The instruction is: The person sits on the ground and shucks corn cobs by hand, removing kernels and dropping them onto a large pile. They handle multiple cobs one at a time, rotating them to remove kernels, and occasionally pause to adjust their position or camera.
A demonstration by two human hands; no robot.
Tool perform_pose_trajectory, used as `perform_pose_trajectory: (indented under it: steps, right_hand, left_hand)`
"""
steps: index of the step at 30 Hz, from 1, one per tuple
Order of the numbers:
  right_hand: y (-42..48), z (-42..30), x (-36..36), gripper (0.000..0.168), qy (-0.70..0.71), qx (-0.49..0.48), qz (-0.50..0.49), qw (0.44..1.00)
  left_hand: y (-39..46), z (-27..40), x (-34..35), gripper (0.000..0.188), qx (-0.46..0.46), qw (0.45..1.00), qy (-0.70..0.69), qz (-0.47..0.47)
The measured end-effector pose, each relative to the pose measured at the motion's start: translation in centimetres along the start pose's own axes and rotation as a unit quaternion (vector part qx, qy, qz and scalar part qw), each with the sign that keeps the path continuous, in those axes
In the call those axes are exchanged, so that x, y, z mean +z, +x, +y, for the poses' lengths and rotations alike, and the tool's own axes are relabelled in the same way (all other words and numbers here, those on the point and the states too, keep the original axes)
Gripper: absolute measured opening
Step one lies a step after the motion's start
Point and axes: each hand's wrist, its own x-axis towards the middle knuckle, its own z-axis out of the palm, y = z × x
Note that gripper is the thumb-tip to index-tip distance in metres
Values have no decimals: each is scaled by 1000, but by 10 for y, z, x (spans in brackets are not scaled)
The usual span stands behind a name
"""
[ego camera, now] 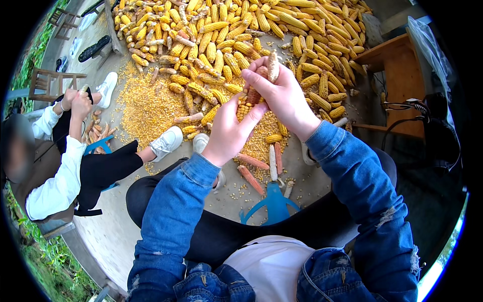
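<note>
My left hand (234, 128) holds the lower end of a partly shelled corn cob (244, 110), where yellow kernels still show. Around the cob's bared reddish upper part is my right hand (281, 94), which also grips a pale bare cob (273, 68) sticking up between thumb and fingers. Under both hands lies a heap of loose yellow kernels (264, 136). Several bare cobs, pinkish and white, rest on the floor nearer to me, among them a reddish cob (250, 179).
A large pile of unshelled corn ears (211, 34) spreads ahead, with a wide kernel heap (151, 105) at its left. A co-worker in white sleeves (53, 196) sits at the left, holding a cob. A blue plastic stool (275, 205) shows between my legs; a wooden cabinet (405, 83) stands at the right.
</note>
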Motion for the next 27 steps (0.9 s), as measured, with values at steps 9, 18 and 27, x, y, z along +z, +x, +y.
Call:
perform_pose_trajectory:
  steps: [9, 18, 27]
  right_hand:
    - [-5, -10, -3, 36, 58, 6, -68, 996]
    - [-1, -6, -13, 40, 150, 52, -131, 979]
    - [-2, -11, -7, 41, 61, 17, -104, 993]
  left_hand:
    - [4, 2, -10, 48, -24, 992, -121, 12]
    - [2, 13, -13, 43, -46, 994, -80, -60]
    - [2, 9, -18, 44, -68, 981, -181, -32]
